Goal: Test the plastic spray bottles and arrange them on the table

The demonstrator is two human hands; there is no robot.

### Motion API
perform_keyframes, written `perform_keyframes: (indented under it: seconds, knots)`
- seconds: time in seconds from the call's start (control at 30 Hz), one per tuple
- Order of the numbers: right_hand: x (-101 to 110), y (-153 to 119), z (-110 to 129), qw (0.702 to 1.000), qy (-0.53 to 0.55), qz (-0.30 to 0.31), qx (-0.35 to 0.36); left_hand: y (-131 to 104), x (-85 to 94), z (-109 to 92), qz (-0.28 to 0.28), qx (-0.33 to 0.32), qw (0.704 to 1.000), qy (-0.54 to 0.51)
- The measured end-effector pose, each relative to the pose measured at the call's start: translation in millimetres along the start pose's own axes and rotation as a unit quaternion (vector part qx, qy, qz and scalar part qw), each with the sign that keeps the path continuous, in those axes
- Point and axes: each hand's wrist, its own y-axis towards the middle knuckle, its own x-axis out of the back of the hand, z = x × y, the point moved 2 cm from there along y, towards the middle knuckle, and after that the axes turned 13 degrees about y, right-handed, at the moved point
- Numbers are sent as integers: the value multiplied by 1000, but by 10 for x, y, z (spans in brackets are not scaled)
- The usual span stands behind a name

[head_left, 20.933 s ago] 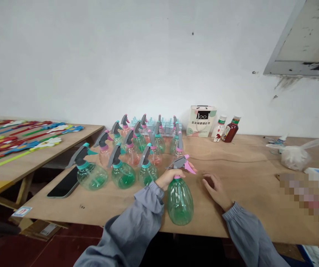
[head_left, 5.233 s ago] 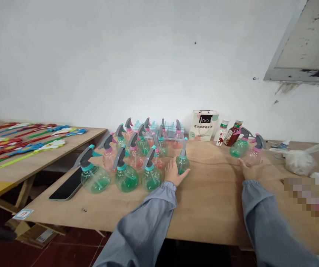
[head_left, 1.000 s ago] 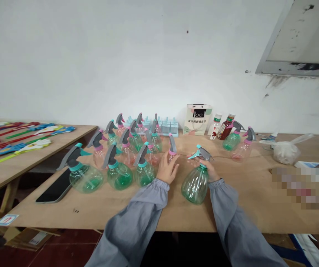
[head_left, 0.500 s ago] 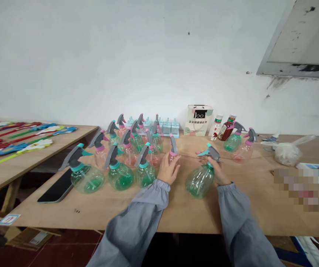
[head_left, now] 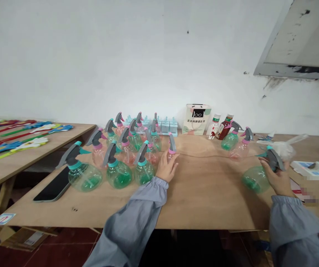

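Note:
My right hand (head_left: 279, 178) grips a green spray bottle (head_left: 254, 179) by its neck, at the right of the table; its grey and teal trigger head tilts beside my fingers. My left hand (head_left: 167, 167) is closed around a pink spray bottle (head_left: 172, 148), whose grey head rises above the fingers; the hand hides most of its body. Left of this hand stand several spray bottles in rows, among them a green spray bottle (head_left: 145, 171) and a pink spray bottle (head_left: 128, 152). Some green liquid lies in the bottom of the green ones.
A phone (head_left: 52, 187) lies at the table's left. Along the back are light-blue moulds (head_left: 168, 127), a paper bag (head_left: 195, 120), drink bottles (head_left: 214, 128) and two more spray bottles (head_left: 229, 141). A plastic bag (head_left: 284, 150) and white tray (head_left: 316, 170) sit at right.
My right hand has carried the green spray bottle to the right, from the middle of the table to near the plastic bag. My left hand stays at the pink spray bottle.

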Motion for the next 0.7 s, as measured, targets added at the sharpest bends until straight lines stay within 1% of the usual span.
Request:
perform_keyframes:
  seconds: [0.07, 0.1, 0.13, 0.23, 0.27, 0.3, 0.37, 0.47, 0.6, 0.7]
  knots:
    - [28, -6, -99, 999, 15, 39, 12, 1, -3, 5, 0, 1, 1000, 0]
    - [32, -24, -164, 999, 22, 39, 14, 3, -2, 4, 1, 0, 1000, 0]
    - [40, -50, -242, 999, 27, 13, 16, 4, 1, 2, 3, 0, 1000, -1]
    - [62, -144, -520, 993, 19, -107, 44, 9, 17, -13, 6, 1, 1000, -2]
    - [61, -168, -617, 990, -3, -130, 57, 10, 23, -18, 7, 2, 1000, -1]
    - [54, -179, -710, 988, -32, -137, 68, 11, 28, -22, 6, 2, 1000, -1]
    - [27, -164, -875, 986, -90, -119, 77, 11, 33, -28, 4, 1, 1000, -2]
    - [-33, -73, -1030, 987, -105, -89, 79, 7, 33, -29, -5, -1, 1000, -2]
    - [-153, 50, -1080, 988, -98, -85, 81, 1, 23, -21, -12, -5, 1000, 2]
    - [-248, 95, -1075, 991, -90, -82, 62, 0, 18, -12, -11, -4, 1000, 6]
